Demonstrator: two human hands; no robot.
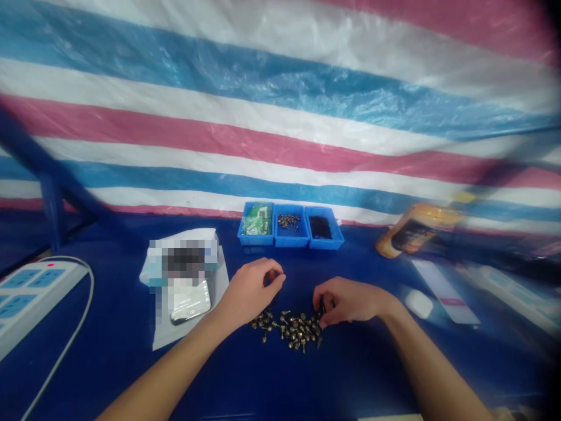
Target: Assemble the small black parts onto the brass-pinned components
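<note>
A heap of several small brass-coloured screws (290, 328) lies on the blue table between my hands. My left hand (250, 290) hovers at the heap's left edge, fingers curled into a pinch; what it holds is too small to make out. My right hand (346, 301) rests at the heap's right edge, fingers closed on a small dark piece I cannot name.
Three small blue bins stand at the back: green parts (257, 222), screws (290, 224), black parts (322, 227). White paper with a silvery object (191, 306) lies left, a power strip (30, 292) far left. An orange tool (416, 234) and white items (418, 304) lie right.
</note>
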